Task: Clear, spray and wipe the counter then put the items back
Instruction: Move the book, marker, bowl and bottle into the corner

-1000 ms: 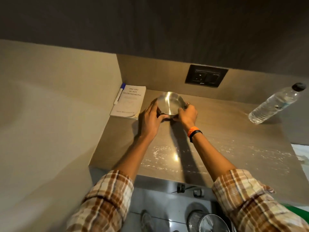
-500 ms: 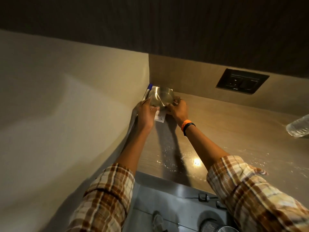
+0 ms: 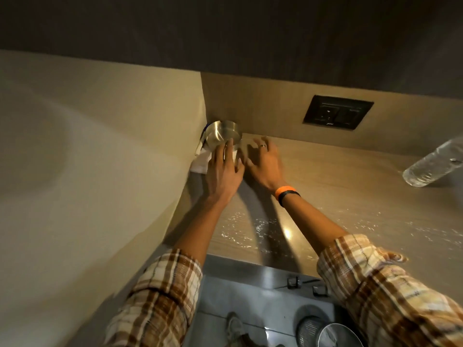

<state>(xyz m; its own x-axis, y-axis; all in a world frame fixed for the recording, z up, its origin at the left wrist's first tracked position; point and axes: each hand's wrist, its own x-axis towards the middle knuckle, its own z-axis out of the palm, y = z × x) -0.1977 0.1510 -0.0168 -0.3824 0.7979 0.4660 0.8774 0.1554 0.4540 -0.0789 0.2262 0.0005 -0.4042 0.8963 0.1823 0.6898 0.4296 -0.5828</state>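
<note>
Book (image 3: 200, 164) under steel bowl (image 3: 221, 136) — mostly hidden, bottle (image 3: 433, 164) cropped

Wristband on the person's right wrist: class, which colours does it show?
The wristband is orange with a black band alongside; the head view shows it best.

- Steel bowl (image 3: 223, 134): shiny silver.
- Book (image 3: 201, 163): white.
- Desk (image 3: 338, 186): pale beige woodgrain.
- Sleeves (image 3: 160, 291): brown-and-cream plaid.
- Wristband (image 3: 284, 190): orange, beside a black one.
- Socket plate (image 3: 338, 115): black.
</note>
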